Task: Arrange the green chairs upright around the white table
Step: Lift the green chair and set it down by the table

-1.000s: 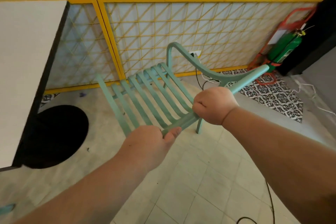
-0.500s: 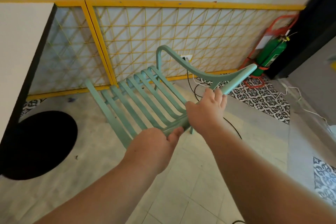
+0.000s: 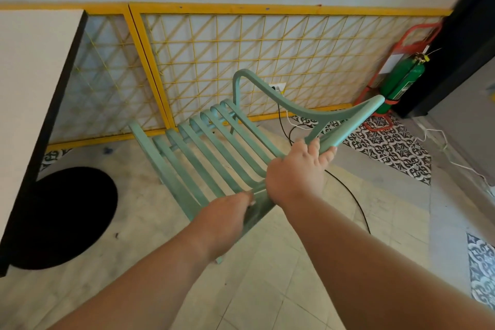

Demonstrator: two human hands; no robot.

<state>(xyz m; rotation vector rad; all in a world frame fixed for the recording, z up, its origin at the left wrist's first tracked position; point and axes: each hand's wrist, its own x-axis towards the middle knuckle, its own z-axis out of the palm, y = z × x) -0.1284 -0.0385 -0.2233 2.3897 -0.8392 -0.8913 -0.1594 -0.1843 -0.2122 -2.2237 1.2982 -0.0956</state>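
Observation:
A green slatted chair (image 3: 214,142) with curved armrests stands in front of me, its seat facing the yellow lattice. My left hand (image 3: 227,217) grips the top rail of its backrest. My right hand (image 3: 300,169) holds the same rail further right, where the armrest joins, with its fingers wrapped round the rail. The white table (image 3: 29,94) with a black edge fills the left side; its round black base (image 3: 61,217) sits on the floor beside the chair.
A yellow lattice panel (image 3: 267,61) runs along the wall behind the chair. A green fire extinguisher (image 3: 401,80) in a red stand is at the back right. Black and white cables (image 3: 353,201) lie on the tiled floor to the right.
My right hand has slid up the rail towards the armrest joint, from a tight fist to looser, extended fingers. The chair and left hand have barely shifted.

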